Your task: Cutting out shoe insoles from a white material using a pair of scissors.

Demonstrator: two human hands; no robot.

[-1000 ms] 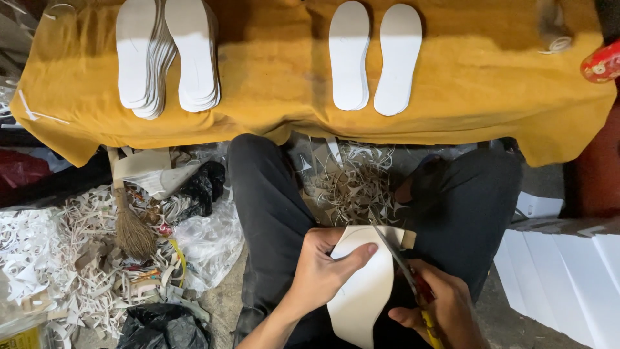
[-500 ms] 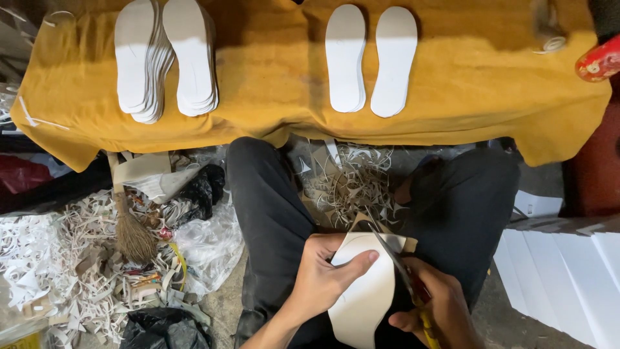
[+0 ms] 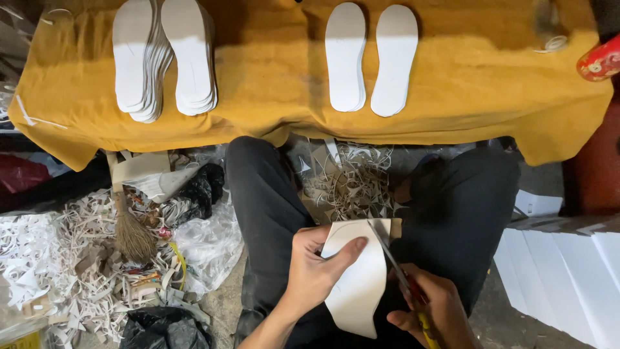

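My left hand [image 3: 314, 268] grips a white insole-shaped sheet [image 3: 357, 284] over my lap, thumb pressed on its upper face. My right hand [image 3: 431, 312] is closed on scissors [image 3: 398, 271] with yellow and red handles; the blades run along the sheet's right edge near its rounded top. A thin offcut strip curls off at the sheet's top right. On the yellow cloth-covered table [image 3: 465, 84] ahead lie two stacks of white insoles [image 3: 165, 58] at the left and a flat pair of white insoles [image 3: 371, 58] in the middle.
Paper trimmings [image 3: 352, 181] are heaped between my knees and spread across the floor at left [image 3: 58, 258], with a small broom [image 3: 132, 232], plastic bags [image 3: 206, 242] and a black bag [image 3: 161, 329]. White sheets [image 3: 568, 271] are stacked at right. A red cylinder [image 3: 600, 61] rests on the table's right edge.
The scissors have advanced along the sheet's right edge toward its rounded top. My left hand has turned the sheet slightly. The view has shifted a little.
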